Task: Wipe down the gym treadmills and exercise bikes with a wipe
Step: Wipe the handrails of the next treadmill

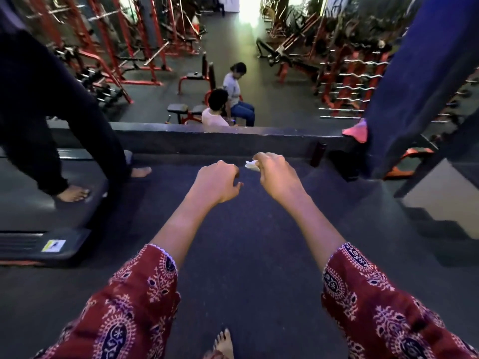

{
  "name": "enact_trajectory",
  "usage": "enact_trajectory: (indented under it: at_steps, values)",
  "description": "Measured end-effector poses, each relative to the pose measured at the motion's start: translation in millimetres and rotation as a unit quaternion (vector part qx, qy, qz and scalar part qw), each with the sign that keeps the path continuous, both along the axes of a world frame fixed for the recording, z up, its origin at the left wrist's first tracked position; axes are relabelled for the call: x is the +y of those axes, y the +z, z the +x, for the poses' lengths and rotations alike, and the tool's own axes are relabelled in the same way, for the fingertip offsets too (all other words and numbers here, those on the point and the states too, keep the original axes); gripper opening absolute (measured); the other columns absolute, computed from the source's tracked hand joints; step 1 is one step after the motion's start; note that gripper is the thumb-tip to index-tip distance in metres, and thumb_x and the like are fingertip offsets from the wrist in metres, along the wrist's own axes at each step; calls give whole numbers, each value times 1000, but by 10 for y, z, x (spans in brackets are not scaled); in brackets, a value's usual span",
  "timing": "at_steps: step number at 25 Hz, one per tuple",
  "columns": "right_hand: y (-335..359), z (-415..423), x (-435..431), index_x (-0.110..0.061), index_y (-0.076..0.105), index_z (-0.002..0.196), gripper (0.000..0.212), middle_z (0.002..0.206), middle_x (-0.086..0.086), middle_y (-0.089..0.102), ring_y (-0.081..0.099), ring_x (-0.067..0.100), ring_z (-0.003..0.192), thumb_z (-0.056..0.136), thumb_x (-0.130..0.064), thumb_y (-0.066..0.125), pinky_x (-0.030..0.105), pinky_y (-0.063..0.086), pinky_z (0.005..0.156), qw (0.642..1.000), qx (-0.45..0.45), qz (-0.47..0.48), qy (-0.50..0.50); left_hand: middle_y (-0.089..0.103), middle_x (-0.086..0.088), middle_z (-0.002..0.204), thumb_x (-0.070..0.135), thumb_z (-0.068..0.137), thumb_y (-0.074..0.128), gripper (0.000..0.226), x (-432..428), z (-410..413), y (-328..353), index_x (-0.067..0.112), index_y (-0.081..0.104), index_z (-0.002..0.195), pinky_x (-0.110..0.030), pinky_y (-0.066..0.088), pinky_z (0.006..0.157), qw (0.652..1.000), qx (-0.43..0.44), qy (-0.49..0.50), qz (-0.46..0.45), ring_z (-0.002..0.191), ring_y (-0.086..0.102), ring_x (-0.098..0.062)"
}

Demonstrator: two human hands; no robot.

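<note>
A white wipe [251, 165] is pinched in the curled fingers [262, 158] of the right hand [278, 176], held out above the dark floor [246, 244]. The left hand [215, 183] is held just beside it, fingers loosely curled, holding nothing. A treadmill [26, 211] is seen at left.

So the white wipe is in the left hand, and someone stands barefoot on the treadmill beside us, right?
Wrong hand. The head view shows the white wipe in the right hand; the left hand holds nothing. Someone does stand barefoot on the treadmill beside us.
</note>
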State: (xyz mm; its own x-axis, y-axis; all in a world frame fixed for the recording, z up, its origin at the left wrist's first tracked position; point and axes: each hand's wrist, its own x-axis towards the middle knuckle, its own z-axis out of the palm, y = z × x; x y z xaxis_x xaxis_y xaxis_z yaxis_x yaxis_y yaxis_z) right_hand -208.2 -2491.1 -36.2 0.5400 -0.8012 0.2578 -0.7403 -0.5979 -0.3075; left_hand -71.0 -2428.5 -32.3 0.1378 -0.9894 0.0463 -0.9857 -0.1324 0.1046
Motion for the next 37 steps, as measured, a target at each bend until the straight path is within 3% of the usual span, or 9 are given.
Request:
enact_trajectory:
  at_steps: [7, 13, 19, 24, 28, 37]
  values:
    - [-21, 544, -710, -5, 57, 114, 30, 111, 13, 58, 56, 35, 97, 89, 5, 42, 36, 40, 65, 1000, 6, 5, 24, 62, -7, 115, 38, 94, 51, 34, -581, 521, 31, 16, 60, 118, -34, 43, 81, 999, -11, 33, 23, 107, 58, -27]
    - [-183, 1297, -748, -4, 58, 110, 27, 105, 13, 59, 56, 35, 96, 89, 3, 44, 36, 40, 64, 982, 11, 18, 190, 63, -6, 114, 35, 92, 52, 30, -279, 963, -158, 18, 61, 115, -33, 42, 77, 983, 17, 174, 57, 105, 59, -29]
    - [-289, 2293, -47, -9, 56, 99, 23, 99, 9, 57, 56, 33, 94, 85, 4, 44, 35, 37, 61, 924, 36, 44, 378, 64, -8, 108, 37, 90, 54, 27, 710, 1439, -265, 16, 61, 106, -33, 39, 72, 928, 49, 364, 64, 104, 59, -30]
    - [-377, 3164, 726, -7, 59, 115, 30, 112, 13, 60, 55, 34, 104, 89, 1, 45, 41, 45, 72, 874, 34, 52, 482, 61, -11, 115, 38, 91, 54, 37, 1578, 1927, -323, 17, 59, 121, -37, 46, 82, 873, 42, 480, 80, 109, 58, -30]
    - [-455, 3753, 1295, -8, 60, 110, 24, 107, 14, 62, 57, 35, 102, 90, -5, 48, 42, 47, 74, 846, 18, 64, 529, 61, -12, 118, 39, 91, 54, 38, 2105, 2369, -323, 17, 60, 121, -37, 47, 85, 852, 29, 518, 76, 111, 57, -31]
    - [-345, 4583, 1822, -5, 60, 106, 20, 104, 15, 63, 60, 38, 94, 91, -4, 47, 42, 49, 69, 827, -7, 20, 561, 64, -11, 114, 37, 90, 54, 35, 2753, 3110, -260, 15, 63, 116, -39, 48, 84, 832, 20, 554, 39, 108, 59, -31]
